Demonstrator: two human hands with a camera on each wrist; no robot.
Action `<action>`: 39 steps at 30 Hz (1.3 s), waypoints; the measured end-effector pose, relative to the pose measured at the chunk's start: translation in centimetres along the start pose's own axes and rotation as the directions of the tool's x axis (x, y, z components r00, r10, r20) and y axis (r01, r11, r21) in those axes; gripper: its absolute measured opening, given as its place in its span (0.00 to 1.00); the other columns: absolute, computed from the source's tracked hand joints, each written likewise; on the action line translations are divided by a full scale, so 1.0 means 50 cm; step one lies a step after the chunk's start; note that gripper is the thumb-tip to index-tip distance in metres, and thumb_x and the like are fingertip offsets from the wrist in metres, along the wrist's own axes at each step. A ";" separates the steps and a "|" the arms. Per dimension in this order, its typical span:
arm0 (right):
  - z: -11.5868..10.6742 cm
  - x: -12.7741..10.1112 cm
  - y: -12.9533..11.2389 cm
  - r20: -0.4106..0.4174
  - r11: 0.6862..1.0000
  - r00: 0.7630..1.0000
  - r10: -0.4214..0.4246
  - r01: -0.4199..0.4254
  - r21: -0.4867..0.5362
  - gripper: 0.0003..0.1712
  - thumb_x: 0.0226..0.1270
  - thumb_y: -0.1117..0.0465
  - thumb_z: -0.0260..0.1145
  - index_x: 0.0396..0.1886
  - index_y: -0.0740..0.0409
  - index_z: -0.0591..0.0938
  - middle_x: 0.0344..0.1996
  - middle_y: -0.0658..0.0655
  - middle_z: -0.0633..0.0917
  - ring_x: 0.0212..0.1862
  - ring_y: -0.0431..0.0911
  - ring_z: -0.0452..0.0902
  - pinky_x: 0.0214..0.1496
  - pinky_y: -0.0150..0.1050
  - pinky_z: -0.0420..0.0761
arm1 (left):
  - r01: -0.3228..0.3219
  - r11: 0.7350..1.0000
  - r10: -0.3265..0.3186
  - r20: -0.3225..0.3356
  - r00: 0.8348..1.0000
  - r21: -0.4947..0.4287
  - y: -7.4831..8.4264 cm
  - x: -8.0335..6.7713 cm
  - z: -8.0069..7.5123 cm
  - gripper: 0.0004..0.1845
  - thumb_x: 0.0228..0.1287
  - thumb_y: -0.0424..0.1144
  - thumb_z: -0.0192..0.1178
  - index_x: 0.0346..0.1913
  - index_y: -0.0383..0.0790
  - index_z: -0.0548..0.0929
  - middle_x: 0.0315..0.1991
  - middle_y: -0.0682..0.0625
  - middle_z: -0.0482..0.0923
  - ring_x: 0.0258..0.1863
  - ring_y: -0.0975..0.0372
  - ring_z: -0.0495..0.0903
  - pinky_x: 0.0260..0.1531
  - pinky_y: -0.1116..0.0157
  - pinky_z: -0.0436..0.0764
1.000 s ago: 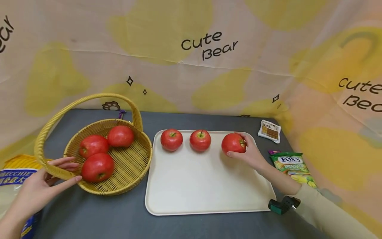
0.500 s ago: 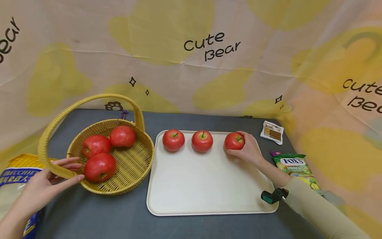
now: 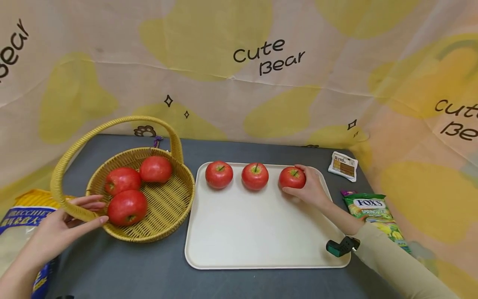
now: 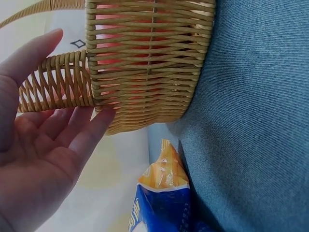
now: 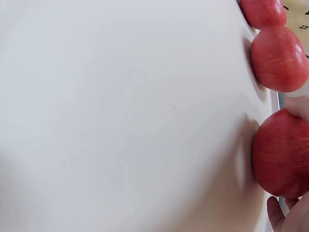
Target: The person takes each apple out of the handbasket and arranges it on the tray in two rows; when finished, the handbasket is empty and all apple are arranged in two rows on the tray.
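Observation:
A yellow wicker basket (image 3: 164,211) with a tall arched handle stands at the left with three red apples inside. My left hand (image 3: 59,228) holds the base of its handle, thumb on one side and fingers on the other, as the left wrist view shows at the handle (image 4: 60,79). On the white tray (image 3: 257,232) three red apples form a row along the far edge: a left apple (image 3: 219,175), a middle apple (image 3: 255,176) and a right apple (image 3: 291,178). My right hand (image 3: 313,189) grips the right apple between thumb and fingers; it appears to sit on the tray.
A blue and yellow pasta bag (image 3: 33,207) lies left of the basket. To the tray's right are a green candy bag (image 3: 373,211) and a small white and brown packet (image 3: 342,166). A printed cloth (image 3: 209,83) hangs behind the grey table (image 3: 149,270).
My right hand has lowered the right apple slightly onto the tray and still grips it. The left hand keeps its place on the basket handle. The whole view has shifted a little.

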State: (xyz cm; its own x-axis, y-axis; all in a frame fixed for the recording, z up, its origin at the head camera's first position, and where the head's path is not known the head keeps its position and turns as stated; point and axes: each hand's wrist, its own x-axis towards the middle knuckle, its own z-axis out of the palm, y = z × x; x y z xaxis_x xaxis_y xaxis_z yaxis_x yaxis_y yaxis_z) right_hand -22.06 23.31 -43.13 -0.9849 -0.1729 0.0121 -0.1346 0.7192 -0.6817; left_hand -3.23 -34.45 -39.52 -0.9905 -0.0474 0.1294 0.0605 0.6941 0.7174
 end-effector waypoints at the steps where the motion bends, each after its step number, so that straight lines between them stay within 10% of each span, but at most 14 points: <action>1: -0.002 -0.001 -0.001 -0.006 1.000 1.000 -0.002 0.002 0.002 0.48 0.52 0.52 0.78 0.68 0.60 0.63 0.62 0.64 0.67 0.63 0.60 0.61 0.55 0.58 0.76 | -0.001 1.000 0.001 -0.003 1.000 0.000 0.000 0.000 -0.001 0.26 0.59 0.38 0.70 0.58 0.33 0.76 0.43 0.67 0.82 0.41 0.81 0.75 0.33 0.80 0.73; 7: -0.010 -0.008 -0.016 -0.123 0.998 0.992 -0.026 0.033 0.055 0.29 0.61 0.52 0.72 0.59 0.56 0.76 0.56 0.60 0.74 0.59 0.55 0.65 0.57 0.57 0.74 | 0.005 1.000 -0.005 -0.003 1.000 0.010 0.001 0.004 -0.005 0.25 0.59 0.37 0.70 0.58 0.34 0.77 0.42 0.72 0.80 0.41 0.82 0.73 0.34 0.81 0.72; 14: 0.007 -0.014 -0.076 -0.237 0.954 0.938 -0.252 0.282 0.101 0.06 0.65 0.64 0.67 0.41 0.56 0.85 0.40 0.53 0.83 0.42 0.48 0.76 0.43 0.39 0.80 | 0.009 1.000 -0.009 -0.006 1.000 -0.007 0.007 0.007 -0.002 0.26 0.60 0.38 0.69 0.60 0.33 0.75 0.43 0.71 0.80 0.42 0.82 0.74 0.35 0.82 0.71; 22: 0.104 -0.003 -0.212 0.016 0.905 0.933 -0.359 0.344 0.251 0.06 0.64 0.64 0.69 0.40 0.53 0.86 0.38 0.47 0.85 0.41 0.45 0.79 0.42 0.40 0.82 | 0.018 1.000 -0.018 -0.025 1.000 -0.026 0.005 0.004 0.001 0.28 0.60 0.38 0.69 0.61 0.31 0.73 0.42 0.68 0.81 0.41 0.82 0.74 0.35 0.82 0.72; 33: 0.260 0.044 -0.408 0.250 0.773 0.753 -0.608 0.491 0.401 0.09 0.65 0.65 0.66 0.44 0.59 0.85 0.38 0.49 0.84 0.41 0.38 0.77 0.44 0.34 0.81 | 0.029 0.999 -0.030 -0.020 0.999 -0.029 0.009 -0.004 0.007 0.27 0.61 0.40 0.69 0.60 0.33 0.75 0.42 0.63 0.83 0.41 0.80 0.76 0.35 0.81 0.73; 39: 0.316 0.077 -0.489 0.318 0.794 0.731 -0.604 0.516 0.321 0.13 0.65 0.61 0.68 0.49 0.55 0.83 0.45 0.52 0.82 0.47 0.44 0.76 0.46 0.27 0.78 | 0.038 0.999 -0.039 -0.031 0.999 -0.026 0.011 -0.003 0.007 0.27 0.61 0.41 0.69 0.60 0.35 0.76 0.43 0.59 0.84 0.41 0.80 0.75 0.35 0.82 0.73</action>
State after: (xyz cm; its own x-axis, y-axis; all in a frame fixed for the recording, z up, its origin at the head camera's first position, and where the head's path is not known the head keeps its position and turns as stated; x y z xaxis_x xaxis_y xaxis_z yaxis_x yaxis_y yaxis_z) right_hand -20.82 -5.57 -37.96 -0.6040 -0.7746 0.1874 -0.5802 0.2662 -0.7698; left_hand -3.08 -33.80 -39.37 -0.9878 -0.0964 0.1225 0.0260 0.6728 0.7394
